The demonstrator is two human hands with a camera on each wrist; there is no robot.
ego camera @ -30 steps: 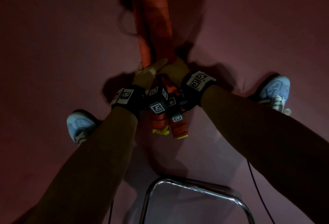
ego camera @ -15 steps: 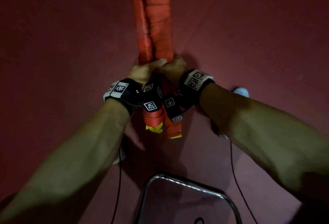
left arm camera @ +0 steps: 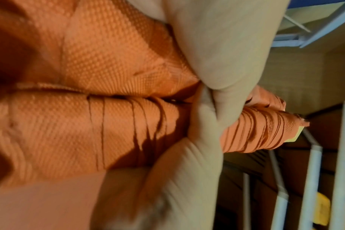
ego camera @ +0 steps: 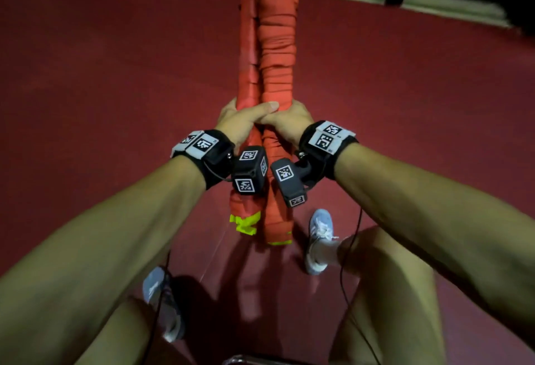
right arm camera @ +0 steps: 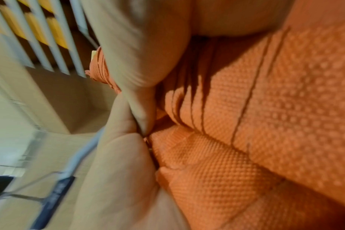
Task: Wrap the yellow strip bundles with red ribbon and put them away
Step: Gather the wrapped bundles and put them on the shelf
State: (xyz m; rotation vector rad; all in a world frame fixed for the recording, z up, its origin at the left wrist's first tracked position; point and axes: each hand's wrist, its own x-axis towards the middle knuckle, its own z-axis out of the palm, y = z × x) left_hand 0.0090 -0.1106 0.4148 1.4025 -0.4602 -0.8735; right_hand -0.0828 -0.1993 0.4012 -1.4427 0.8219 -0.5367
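2 shoes (ego camera: 320, 241) nearer now — 2 bundles (ego camera: 278, 54) in left hand (ego camera: 240, 125), right hand (ego camera: 289, 127), grip tight.

The red floor (ego camera: 115, 75) lies open left and right of the two wrapped bundles (ego camera: 278, 60). A pale ledge (ego camera: 448, 6) bounds its far right edge, and a shoe (ego camera: 320, 237) stands beneath their near ends.

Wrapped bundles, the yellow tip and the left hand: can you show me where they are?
wrapped bundles (ego camera: 278, 54): head view, on the thicker one's red ribbon.
yellow tip (ego camera: 245, 224): head view, on the bare end below the ribbon.
left hand (ego camera: 238, 125): head view, on its back.
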